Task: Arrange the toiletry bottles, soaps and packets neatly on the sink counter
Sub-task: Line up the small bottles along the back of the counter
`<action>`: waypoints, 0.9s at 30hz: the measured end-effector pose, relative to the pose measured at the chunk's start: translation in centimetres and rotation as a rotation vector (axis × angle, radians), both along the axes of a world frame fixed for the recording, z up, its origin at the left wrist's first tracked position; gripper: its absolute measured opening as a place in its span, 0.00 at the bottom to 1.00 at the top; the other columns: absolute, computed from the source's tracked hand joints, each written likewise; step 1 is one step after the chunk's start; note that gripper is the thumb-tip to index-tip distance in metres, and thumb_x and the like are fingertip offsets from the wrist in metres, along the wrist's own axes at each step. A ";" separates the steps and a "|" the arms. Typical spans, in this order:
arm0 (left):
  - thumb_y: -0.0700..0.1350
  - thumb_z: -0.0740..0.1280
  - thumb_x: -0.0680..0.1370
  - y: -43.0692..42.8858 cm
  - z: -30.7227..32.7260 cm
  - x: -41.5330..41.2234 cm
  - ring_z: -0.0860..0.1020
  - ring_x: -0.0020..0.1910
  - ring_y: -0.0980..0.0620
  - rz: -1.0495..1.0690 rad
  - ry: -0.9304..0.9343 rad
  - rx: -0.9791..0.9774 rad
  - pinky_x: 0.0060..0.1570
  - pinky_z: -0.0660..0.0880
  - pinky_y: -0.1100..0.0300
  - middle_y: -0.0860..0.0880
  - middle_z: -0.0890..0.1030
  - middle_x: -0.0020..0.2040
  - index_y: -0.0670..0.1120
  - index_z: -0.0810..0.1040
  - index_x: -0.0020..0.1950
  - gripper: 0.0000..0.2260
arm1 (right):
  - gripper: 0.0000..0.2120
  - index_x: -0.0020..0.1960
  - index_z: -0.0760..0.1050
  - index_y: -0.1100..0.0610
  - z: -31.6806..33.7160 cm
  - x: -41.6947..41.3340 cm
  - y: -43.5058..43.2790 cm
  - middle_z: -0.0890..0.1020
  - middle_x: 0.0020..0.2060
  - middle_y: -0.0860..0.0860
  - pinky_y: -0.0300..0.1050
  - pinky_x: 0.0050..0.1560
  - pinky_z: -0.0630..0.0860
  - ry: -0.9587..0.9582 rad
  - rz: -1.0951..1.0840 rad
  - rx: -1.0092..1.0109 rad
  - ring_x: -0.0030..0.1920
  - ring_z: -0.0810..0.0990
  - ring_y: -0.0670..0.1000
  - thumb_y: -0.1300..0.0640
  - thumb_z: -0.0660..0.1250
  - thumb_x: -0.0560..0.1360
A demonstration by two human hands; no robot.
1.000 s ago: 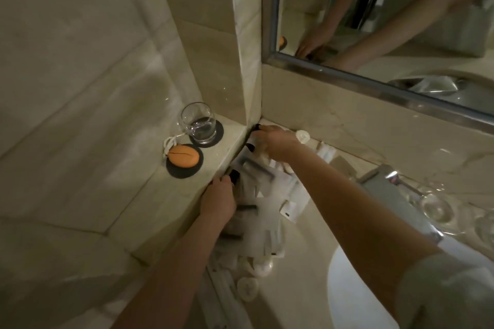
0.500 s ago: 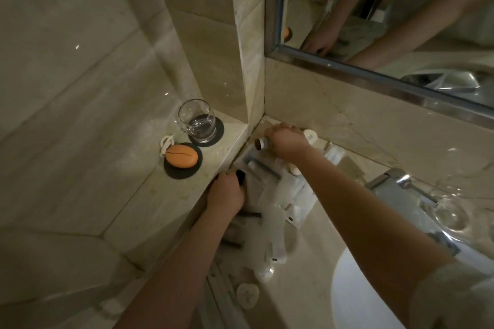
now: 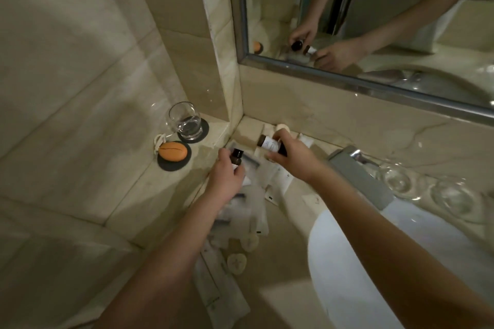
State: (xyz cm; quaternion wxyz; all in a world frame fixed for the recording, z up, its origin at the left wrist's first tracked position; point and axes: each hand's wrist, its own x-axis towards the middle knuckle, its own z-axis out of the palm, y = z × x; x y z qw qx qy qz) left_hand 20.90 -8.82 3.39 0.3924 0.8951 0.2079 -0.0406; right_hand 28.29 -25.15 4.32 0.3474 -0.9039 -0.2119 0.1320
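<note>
My left hand (image 3: 226,178) grips a small dark bottle with a black cap (image 3: 236,158), held upright above a heap of white packets (image 3: 251,205) on the counter. My right hand (image 3: 290,155) holds a second dark bottle with a white label (image 3: 268,143), tilted on its side with its cap pointing left. Both bottles are lifted near the counter's back left corner. Round pale soaps (image 3: 236,262) lie near the front of the heap, and another round soap (image 3: 283,128) sits against the back wall.
On a raised ledge to the left stand a glass of water (image 3: 185,123) on a dark coaster and an orange soap (image 3: 173,152) on a dark dish. A white basin (image 3: 347,262) and chrome tap (image 3: 355,168) lie right. A mirror (image 3: 374,21) hangs above.
Both hands have risen from the packet heap, each with a small dark bottle in it. The view has shifted slightly downward and right.
</note>
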 end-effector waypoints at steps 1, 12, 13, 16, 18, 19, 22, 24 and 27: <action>0.43 0.61 0.79 -0.8 0.4 -0.5 0.73 0.46 0.48 -0.021 -0.011 -0.017 0.44 0.70 0.57 0.45 0.74 0.51 0.41 0.62 0.64 0.16 | 0.17 0.57 0.66 0.61 0.4 -1.2 -1.0 0.74 0.39 0.56 0.46 0.34 0.64 0.009 -0.010 0.020 0.39 0.72 0.55 0.52 0.66 0.76; 0.44 0.60 0.80 -13.0 2.9 -4.8 0.72 0.35 0.55 -0.271 -0.169 -0.245 0.35 0.66 0.62 0.50 0.75 0.40 0.44 0.71 0.59 0.09 | 0.07 0.50 0.68 0.52 2.7 -12.2 -16.1 0.73 0.35 0.44 0.38 0.36 0.67 0.071 -0.322 0.266 0.33 0.70 0.42 0.59 0.66 0.76; 0.45 0.59 0.80 -14.6 3.0 -5.0 0.72 0.36 0.53 -0.295 -0.175 -0.268 0.37 0.67 0.60 0.50 0.74 0.39 0.44 0.71 0.57 0.08 | 0.08 0.49 0.70 0.51 2.9 -13.1 -17.6 0.74 0.34 0.44 0.35 0.35 0.67 0.068 -0.370 0.293 0.32 0.70 0.41 0.59 0.67 0.75; 0.45 0.56 0.81 -19.4 3.3 -5.6 0.70 0.35 0.51 -0.354 -0.168 -0.352 0.41 0.68 0.54 0.51 0.72 0.36 0.44 0.72 0.52 0.07 | 0.07 0.49 0.73 0.51 3.2 -15.8 -22.0 0.75 0.35 0.48 0.35 0.35 0.68 0.064 -0.511 0.377 0.33 0.71 0.44 0.58 0.69 0.74; 0.44 0.55 0.81 -22.6 3.4 -5.8 0.70 0.33 0.51 -0.402 -0.161 -0.356 0.42 0.70 0.52 0.51 0.72 0.35 0.43 0.71 0.51 0.07 | 0.05 0.48 0.74 0.53 3.2 -17.3 -24.8 0.75 0.34 0.48 0.38 0.37 0.68 0.048 -0.601 0.406 0.34 0.71 0.46 0.57 0.69 0.74; 0.44 0.56 0.81 -24.2 3.4 -5.9 0.71 0.33 0.51 -0.428 -0.163 -0.352 0.43 0.71 0.51 0.51 0.72 0.35 0.44 0.71 0.51 0.07 | 0.05 0.49 0.75 0.54 3.2 -18.0 -26.2 0.75 0.34 0.47 0.38 0.38 0.68 0.043 -0.641 0.419 0.34 0.71 0.46 0.57 0.69 0.74; 0.43 0.57 0.81 -28.8 3.5 -6.2 0.72 0.34 0.52 -0.505 -0.180 -0.358 0.42 0.70 0.54 0.52 0.72 0.35 0.45 0.70 0.49 0.04 | 0.06 0.49 0.74 0.55 3.3 -19.7 -30.4 0.74 0.35 0.48 0.44 0.39 0.70 0.044 -0.753 0.465 0.35 0.71 0.48 0.54 0.68 0.75; 0.43 0.57 0.81 -31.9 3.7 -6.0 0.73 0.36 0.51 -0.540 -0.162 -0.367 0.38 0.69 0.57 0.51 0.74 0.37 0.45 0.70 0.49 0.04 | 0.07 0.48 0.73 0.54 3.3 -20.6 -33.2 0.75 0.35 0.49 0.47 0.39 0.71 0.023 -0.826 0.486 0.36 0.72 0.49 0.52 0.68 0.74; 0.43 0.59 0.80 -36.5 3.9 -5.5 0.76 0.39 0.50 -0.595 -0.140 -0.397 0.38 0.72 0.57 0.47 0.76 0.41 0.45 0.70 0.49 0.03 | 0.09 0.47 0.74 0.57 3.2 -21.4 -37.4 0.76 0.35 0.49 0.45 0.37 0.70 -0.013 -0.928 0.494 0.36 0.73 0.50 0.54 0.70 0.73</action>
